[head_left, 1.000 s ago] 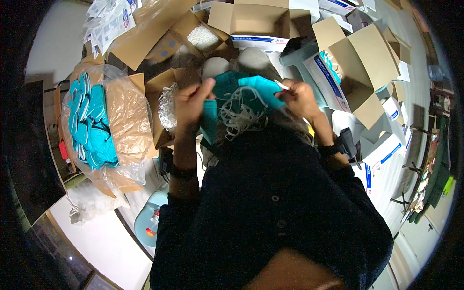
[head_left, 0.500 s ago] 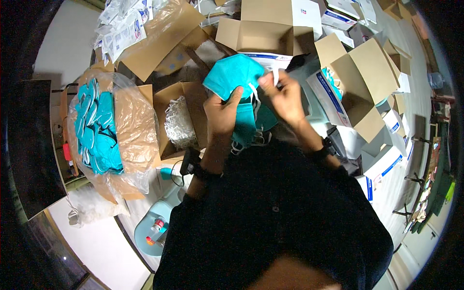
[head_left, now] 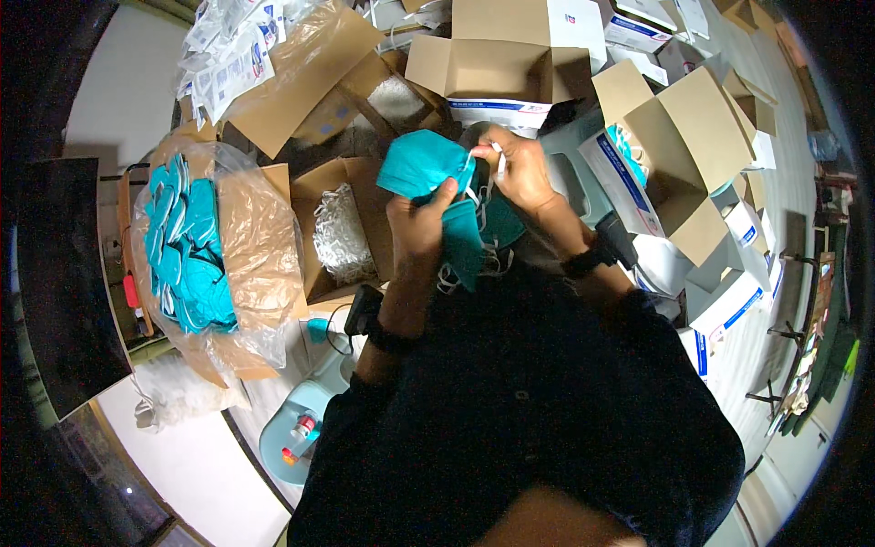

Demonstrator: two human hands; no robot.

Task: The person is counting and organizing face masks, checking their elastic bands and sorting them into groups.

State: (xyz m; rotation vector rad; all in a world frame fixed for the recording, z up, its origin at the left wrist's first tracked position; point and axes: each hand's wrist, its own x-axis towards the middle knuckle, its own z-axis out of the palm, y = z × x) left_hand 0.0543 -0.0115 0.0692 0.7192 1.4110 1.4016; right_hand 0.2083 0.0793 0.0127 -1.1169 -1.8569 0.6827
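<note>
A teal folded face mask (head_left: 422, 164) is pinched at its lower right edge by my left hand (head_left: 416, 219), thumb on top. My right hand (head_left: 516, 171) is closed on a white strap (head_left: 499, 160) at the mask's right side. Below the hands, more teal masks (head_left: 463, 242) with white straps lie in front of my body, partly hidden by my hands and dark clothing.
On the left, a plastic-lined carton (head_left: 251, 246) holds a pile of teal masks (head_left: 187, 251). Beside it stands a carton of white straps (head_left: 343, 237). Open cartons (head_left: 501, 68) spread ahead and right (head_left: 679, 150). White packets (head_left: 223, 68) heap at the upper left; a pale blue stool (head_left: 296, 415) carries a bottle.
The held mask has come down slightly and tilted. My right hand has moved slightly left and down, still gripping the strap.
</note>
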